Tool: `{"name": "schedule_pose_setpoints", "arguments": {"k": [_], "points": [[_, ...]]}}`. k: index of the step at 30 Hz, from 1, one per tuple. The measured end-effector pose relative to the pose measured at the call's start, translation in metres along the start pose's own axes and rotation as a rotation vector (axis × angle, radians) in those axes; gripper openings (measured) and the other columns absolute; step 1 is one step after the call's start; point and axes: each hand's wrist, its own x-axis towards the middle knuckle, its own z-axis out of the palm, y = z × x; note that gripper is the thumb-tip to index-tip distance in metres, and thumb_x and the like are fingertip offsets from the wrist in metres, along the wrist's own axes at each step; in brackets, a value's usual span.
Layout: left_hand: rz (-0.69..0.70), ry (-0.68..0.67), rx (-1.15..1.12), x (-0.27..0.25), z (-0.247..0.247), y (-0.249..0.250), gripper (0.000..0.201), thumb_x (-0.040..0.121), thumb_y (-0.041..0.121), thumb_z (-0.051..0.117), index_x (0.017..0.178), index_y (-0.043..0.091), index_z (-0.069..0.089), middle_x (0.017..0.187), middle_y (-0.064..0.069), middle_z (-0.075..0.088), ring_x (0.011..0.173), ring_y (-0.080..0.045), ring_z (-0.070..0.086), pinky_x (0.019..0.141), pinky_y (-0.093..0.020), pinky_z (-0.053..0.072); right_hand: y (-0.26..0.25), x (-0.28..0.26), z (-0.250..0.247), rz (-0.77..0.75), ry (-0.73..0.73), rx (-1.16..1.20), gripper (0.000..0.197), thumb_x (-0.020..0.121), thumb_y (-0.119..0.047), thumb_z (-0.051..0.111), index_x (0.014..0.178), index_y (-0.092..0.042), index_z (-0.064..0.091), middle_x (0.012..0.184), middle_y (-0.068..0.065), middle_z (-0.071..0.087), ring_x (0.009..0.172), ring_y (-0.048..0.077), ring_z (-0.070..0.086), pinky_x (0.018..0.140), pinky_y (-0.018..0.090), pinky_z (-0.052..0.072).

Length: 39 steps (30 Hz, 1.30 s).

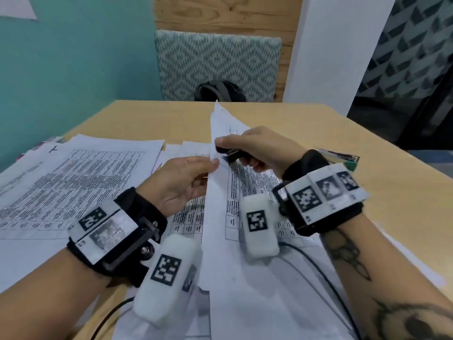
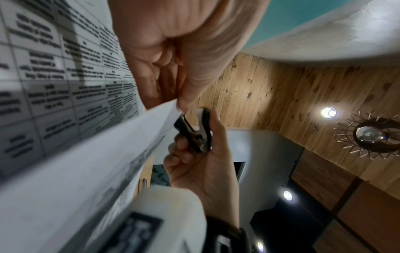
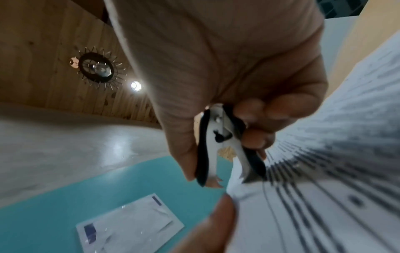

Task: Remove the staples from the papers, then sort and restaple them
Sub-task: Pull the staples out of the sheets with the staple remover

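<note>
My left hand (image 1: 186,177) pinches the edge of a printed paper bundle (image 1: 220,212) and holds it up off the table. That bundle shows as a white sheet edge (image 2: 108,145) in the left wrist view. My right hand (image 1: 255,150) grips a black and metal staple remover (image 1: 229,153) at the bundle's upper edge, just beyond my left fingertips. The staple remover (image 3: 225,150) has its claws spread, one claw against the printed paper (image 3: 324,162). The staple remover (image 2: 194,131) sits in my right palm. No staple shows in any view.
A spread of printed sheets (image 1: 73,182) covers the wooden table (image 1: 318,133) on the left. More sheets lie under my forearms. A stapler (image 1: 340,157) lies behind my right wrist. A chair with a patterned back (image 1: 218,65) and a dark bag (image 1: 220,92) stands beyond the far edge.
</note>
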Motion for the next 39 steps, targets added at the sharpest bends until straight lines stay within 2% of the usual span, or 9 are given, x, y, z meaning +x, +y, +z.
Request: {"name": "schedule_pose_setpoints", "arguments": {"k": [3,10,14,18,20,26,33,36,39], "points": [[-0.027,-0.03,0.008,0.0005,-0.0002,0.0008,0.011,0.09,0.011,0.054,0.084,0.007,0.063,0.064,-0.001,0.07,0.051,-0.008,0.065,0.046,-0.017,0.051,0.0023,0.0046,0.0081,0.003,0.034,-0.032,0.039,0.079,-0.045,0.067,0.061,-0.013,0.055,0.061,0.007,0.046,0.05,0.016,0.032,0.045,0.024,0.021],[-0.048,-0.049,0.021,0.0007,-0.0021,0.002,0.012,0.089,0.012,0.054,0.088,0.006,0.064,0.067,-0.002,0.07,0.051,-0.008,0.065,0.047,-0.018,0.052,0.0084,0.001,0.0077,-0.006,0.055,-0.046,0.037,0.078,-0.044,0.068,0.064,-0.014,0.052,0.069,0.01,0.048,0.053,0.017,0.034,0.041,0.02,0.021],[-0.052,-0.044,0.015,0.0014,-0.0021,0.0013,0.012,0.088,0.013,0.054,0.088,0.006,0.064,0.068,-0.003,0.071,0.052,-0.009,0.066,0.048,-0.019,0.054,0.0085,0.0021,0.0078,-0.029,0.075,-0.065,0.041,0.078,-0.044,0.068,0.062,-0.013,0.045,0.057,0.004,0.041,0.046,0.014,0.032,0.037,0.018,0.021],[-0.057,-0.045,0.008,0.0018,-0.0025,0.0005,0.013,0.088,0.013,0.054,0.086,0.006,0.064,0.068,-0.003,0.071,0.052,-0.01,0.066,0.048,-0.02,0.054,0.0083,0.001,0.0083,-0.051,0.046,-0.043,0.043,0.079,-0.042,0.068,0.055,-0.016,0.044,0.066,0.01,0.04,0.05,0.015,0.028,0.042,0.022,0.019],[-0.064,-0.049,-0.001,0.002,-0.0031,0.0007,0.013,0.088,0.013,0.053,0.087,0.007,0.064,0.069,-0.004,0.072,0.054,-0.01,0.067,0.052,-0.021,0.056,0.0083,0.0005,0.0085,-0.056,0.05,-0.049,0.044,0.08,-0.041,0.068,0.052,-0.016,0.045,0.061,0.008,0.039,0.042,0.011,0.028,0.038,0.017,0.019],[-0.126,-0.076,-0.04,0.0,-0.0026,0.0043,0.014,0.091,0.015,0.051,0.09,0.01,0.064,0.069,-0.003,0.072,0.056,-0.01,0.068,0.053,-0.02,0.056,0.0102,0.0034,0.0088,-0.053,0.071,-0.086,0.039,0.078,-0.04,0.07,0.065,-0.015,0.044,0.054,-0.001,0.038,0.029,0.003,0.027,0.033,0.012,0.021],[-0.15,-0.095,-0.034,-0.0013,-0.0023,0.0059,0.015,0.092,0.015,0.049,0.088,0.011,0.063,0.068,-0.001,0.072,0.054,-0.009,0.068,0.051,-0.02,0.056,0.0071,0.0013,0.0108,-0.072,0.051,-0.066,0.03,0.079,-0.033,0.071,0.075,-0.01,0.052,0.056,0.003,0.036,0.038,0.008,0.026,0.035,0.015,0.019],[-0.146,-0.095,-0.016,-0.0013,-0.0024,0.0059,0.014,0.092,0.015,0.05,0.088,0.01,0.063,0.068,-0.002,0.072,0.054,-0.009,0.067,0.05,-0.02,0.056,0.0066,-0.0001,0.0113,-0.063,0.051,-0.04,0.025,0.079,-0.03,0.07,0.076,-0.009,0.056,0.058,0.005,0.038,0.04,0.009,0.028,0.035,0.014,0.019],[-0.143,-0.093,-0.01,-0.0015,-0.0024,0.0058,0.013,0.09,0.014,0.052,0.088,0.01,0.064,0.069,-0.003,0.072,0.055,-0.01,0.067,0.054,-0.021,0.056,0.0072,-0.0004,0.0109,-0.045,0.055,-0.006,0.029,0.08,-0.026,0.07,0.069,-0.007,0.052,0.046,-0.002,0.036,0.031,0.004,0.027,0.033,0.012,0.021]]}}
